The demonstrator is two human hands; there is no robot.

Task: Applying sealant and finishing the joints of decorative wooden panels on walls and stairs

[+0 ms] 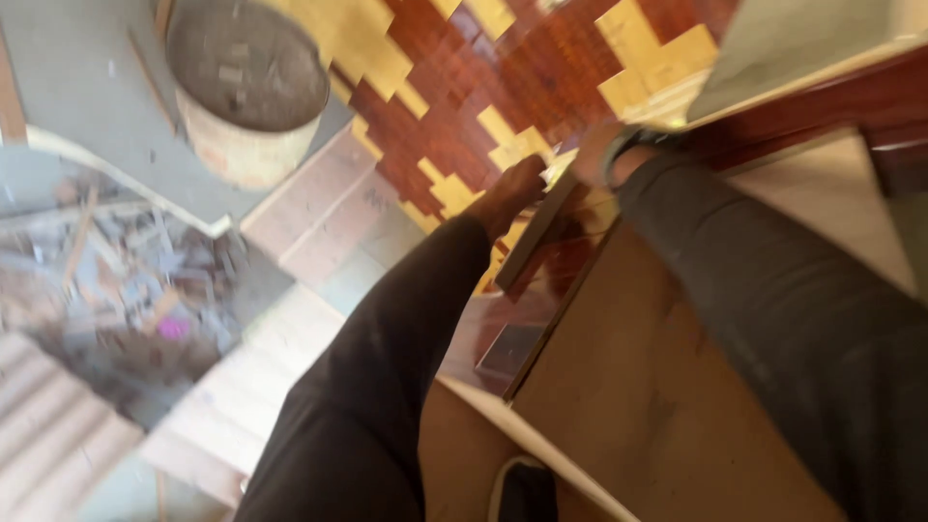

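Note:
The picture is blurred by motion. My left hand, in a dark sleeve, reaches forward and its fingers close on the upper end of a thin dark wooden strip that stands tilted. My right hand, with a dark band at the wrist and a grey sleeve, touches the strip's top near a red and yellow patterned wood panel; whether it grips anything is hidden. A plain brown board lies below my right arm.
A round drum-like container stands at upper left on a grey floor. Wood scraps and debris lie at left. Pale planks lie beside the panel. A reddish frame piece and a pale board sit at upper right.

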